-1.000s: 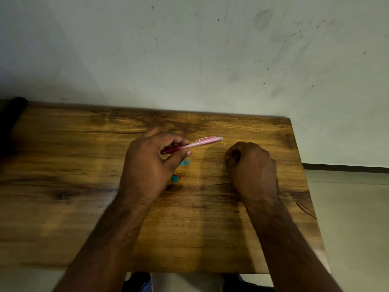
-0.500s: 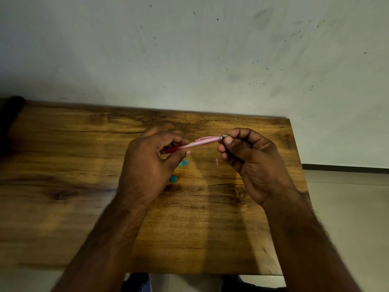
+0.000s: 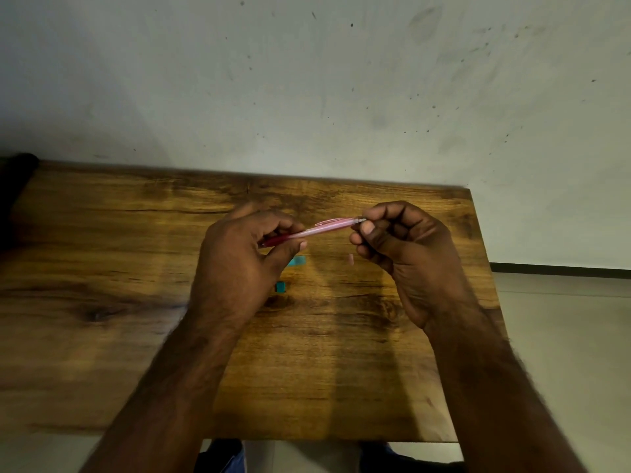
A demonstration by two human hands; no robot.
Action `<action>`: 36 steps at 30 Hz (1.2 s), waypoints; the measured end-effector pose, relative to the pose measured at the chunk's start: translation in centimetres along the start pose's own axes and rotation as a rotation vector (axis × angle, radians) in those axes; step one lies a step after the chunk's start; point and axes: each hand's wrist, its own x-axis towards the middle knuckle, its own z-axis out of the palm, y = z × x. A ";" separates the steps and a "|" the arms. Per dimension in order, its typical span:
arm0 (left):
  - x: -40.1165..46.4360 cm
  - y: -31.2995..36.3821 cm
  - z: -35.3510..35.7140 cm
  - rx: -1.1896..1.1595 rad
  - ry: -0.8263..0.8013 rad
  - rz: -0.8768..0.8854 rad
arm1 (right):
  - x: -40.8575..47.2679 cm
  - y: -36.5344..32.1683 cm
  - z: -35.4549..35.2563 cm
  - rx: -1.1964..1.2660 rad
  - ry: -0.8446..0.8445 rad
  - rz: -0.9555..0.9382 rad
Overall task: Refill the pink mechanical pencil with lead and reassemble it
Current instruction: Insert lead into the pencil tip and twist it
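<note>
Head view: above a wooden tabletop (image 3: 136, 336), the left hand (image 3: 235, 268) pinches the dark red grip end of a pink pencil (image 3: 319, 228) in its fingers. The right hand (image 3: 409, 254) pinches the pencil's far tip. A small pink cap (image 3: 350, 258) and two teal pieces (image 3: 297, 261) lie on the tabletop beneath.

Two bare hands are in view: one left hand (image 3: 239, 264) and one right hand (image 3: 406, 254). There is one pink pencil (image 3: 321, 228). One wooden table (image 3: 102, 268) fills the lower part of the scene. On it lie two small teal pieces, one larger (image 3: 297, 261) and one smaller (image 3: 280, 287), and one tiny pink piece (image 3: 350, 258). Behind the table stands one pale, speckled wall (image 3: 307, 80).
</note>
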 end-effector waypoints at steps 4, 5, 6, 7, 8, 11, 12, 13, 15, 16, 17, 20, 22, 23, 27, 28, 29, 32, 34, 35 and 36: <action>0.0 0.0 -0.1 0.000 -0.009 0.007 | 0.0 0.0 0.0 -0.002 -0.008 0.002; 0.0 -0.1 -0.1 0.003 -0.013 0.009 | 0.0 0.0 0.0 0.001 -0.013 0.009; 0.0 -0.1 -0.1 0.007 -0.019 0.012 | 0.0 0.1 0.0 0.003 -0.019 0.017; 0.0 -0.1 -0.1 0.011 -0.023 0.014 | 0.0 0.1 0.1 0.003 -0.024 0.025; 0.0 -0.1 -0.1 0.012 -0.026 0.016 | 0.0 0.1 0.1 0.004 -0.030 0.033; 0.0 -0.2 -0.1 0.002 -0.025 0.016 | 0.0 0.1 0.0 0.011 -0.040 0.048; 0.0 -0.2 -0.1 -0.001 -0.023 0.014 | 0.0 0.1 0.0 0.011 -0.041 0.051; 0.0 -0.3 -0.1 -0.003 -0.022 0.012 | 0.0 0.1 0.0 0.010 -0.042 0.054; 0.0 -0.3 -0.1 -0.008 -0.023 0.006 | 0.0 0.0 0.0 0.010 -0.045 0.063; 0.0 -0.3 0.0 -0.010 -0.025 0.004 | 0.0 0.0 0.0 0.010 -0.044 0.068; 0.0 -0.3 0.0 -0.011 -0.026 0.005 | 0.0 0.1 -0.1 0.009 -0.042 0.072; 0.0 -0.2 0.0 -0.005 -0.018 -0.001 | 0.1 0.0 -0.1 0.009 -0.046 0.062; 0.0 -0.2 0.0 -0.008 -0.011 -0.008 | 0.2 0.1 -0.2 0.000 -0.009 0.030; 0.0 -0.2 0.0 -0.010 -0.009 -0.011 | 0.3 0.2 -0.3 -0.060 0.033 0.005; 0.0 -0.2 0.0 -0.010 0.000 -0.021 | 0.4 1.4 -0.3 -0.812 0.162 -0.132; 0.0 -0.2 0.1 -0.005 0.002 -0.022 | 0.3 1.6 -0.1 -0.958 0.132 -0.147; 0.0 -0.2 0.1 -0.002 0.002 -0.022 | 0.1 1.9 0.3 -1.066 0.092 -0.154; 0.1 -0.1 0.1 0.003 -0.005 -0.017 | 0.0 2.3 1.0 -1.249 0.026 -0.180; 0.0 -0.1 0.0 0.007 -0.002 -0.018 | 0.0 2.3 1.0 -1.277 0.020 -0.181; 0.0 -0.1 0.0 0.010 0.000 -0.020 | 0.1 2.3 1.0 -1.278 0.020 -0.172; 0.0 -0.1 0.1 0.014 0.002 -0.021 | 0.2 2.3 0.9 -1.262 0.026 -0.160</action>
